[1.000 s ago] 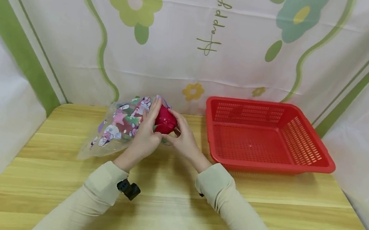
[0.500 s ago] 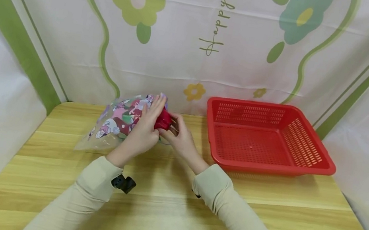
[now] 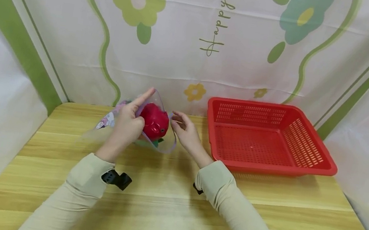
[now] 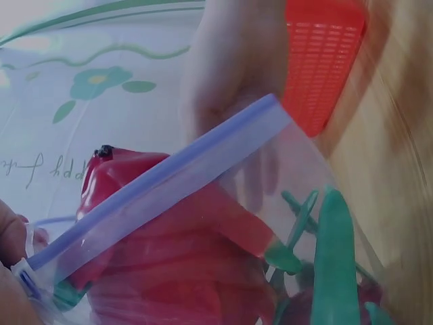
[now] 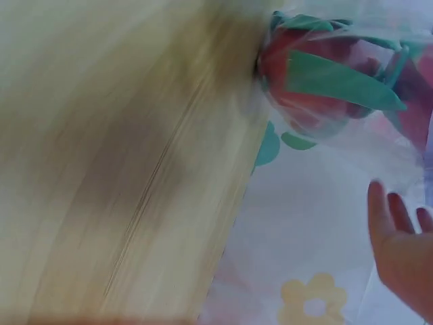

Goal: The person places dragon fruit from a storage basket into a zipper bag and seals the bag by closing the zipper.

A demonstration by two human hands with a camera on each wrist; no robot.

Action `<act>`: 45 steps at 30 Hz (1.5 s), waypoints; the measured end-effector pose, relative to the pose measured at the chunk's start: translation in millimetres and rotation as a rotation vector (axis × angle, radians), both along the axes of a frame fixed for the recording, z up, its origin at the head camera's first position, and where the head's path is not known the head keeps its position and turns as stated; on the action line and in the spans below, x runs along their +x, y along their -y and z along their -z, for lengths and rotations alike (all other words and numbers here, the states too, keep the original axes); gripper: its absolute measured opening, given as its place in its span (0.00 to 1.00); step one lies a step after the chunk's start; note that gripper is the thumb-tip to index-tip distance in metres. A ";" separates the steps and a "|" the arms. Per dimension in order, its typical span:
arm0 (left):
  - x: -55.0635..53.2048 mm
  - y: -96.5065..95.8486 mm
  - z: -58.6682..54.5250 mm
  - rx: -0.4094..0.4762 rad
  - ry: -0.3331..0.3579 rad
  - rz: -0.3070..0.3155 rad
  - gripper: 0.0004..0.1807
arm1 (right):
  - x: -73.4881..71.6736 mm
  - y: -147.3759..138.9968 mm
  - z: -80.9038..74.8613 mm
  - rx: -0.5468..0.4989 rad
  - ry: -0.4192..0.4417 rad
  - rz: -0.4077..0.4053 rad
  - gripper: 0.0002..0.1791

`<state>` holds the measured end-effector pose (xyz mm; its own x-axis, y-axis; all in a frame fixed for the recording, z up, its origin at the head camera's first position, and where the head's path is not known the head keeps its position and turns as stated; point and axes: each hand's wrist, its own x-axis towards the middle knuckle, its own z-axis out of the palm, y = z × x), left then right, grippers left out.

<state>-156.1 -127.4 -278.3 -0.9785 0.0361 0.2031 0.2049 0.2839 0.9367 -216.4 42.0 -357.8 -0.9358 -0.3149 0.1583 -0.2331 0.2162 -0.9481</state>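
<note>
A clear printed zip bag [image 3: 105,122] lies at the back left of the table, its mouth turned to the right. In the left wrist view, my left hand [image 3: 127,126] pinches one end of the bag's purple zip strip [image 4: 155,183]. Its index finger points along the bag's mouth in the head view. A glossy red rounded piece [image 3: 154,122] with a dark spot shows in the opening; its kind is unclear. Long green pieces [image 4: 335,261] and more red ones show through the plastic. My right hand [image 3: 187,131] is at the mouth's right edge, fingers relaxed and holding nothing.
A red plastic basket [image 3: 270,169] with slotted walls stands right of the bag. The wooden table [image 3: 168,217] ends at a white curtain [image 3: 179,58] printed with flowers. White fabric sides rise at left and right.
The right hand has come off the red piece and drawn slightly right. My left hand has shifted left, and the bag's mouth has spread, showing more of the red piece.
</note>
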 end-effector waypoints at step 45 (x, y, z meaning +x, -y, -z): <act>-7.0 23.0 -19.4 -0.105 -0.171 -0.047 0.43 | -8.1 -11.5 -68.1 0.155 -0.176 0.171 0.09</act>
<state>-163.1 -150.4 -258.9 -0.9314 0.0212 0.3634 0.3423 0.3909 0.8544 -224.5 53.5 -289.7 -0.9399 -0.1879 0.2851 -0.3386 0.4052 -0.8492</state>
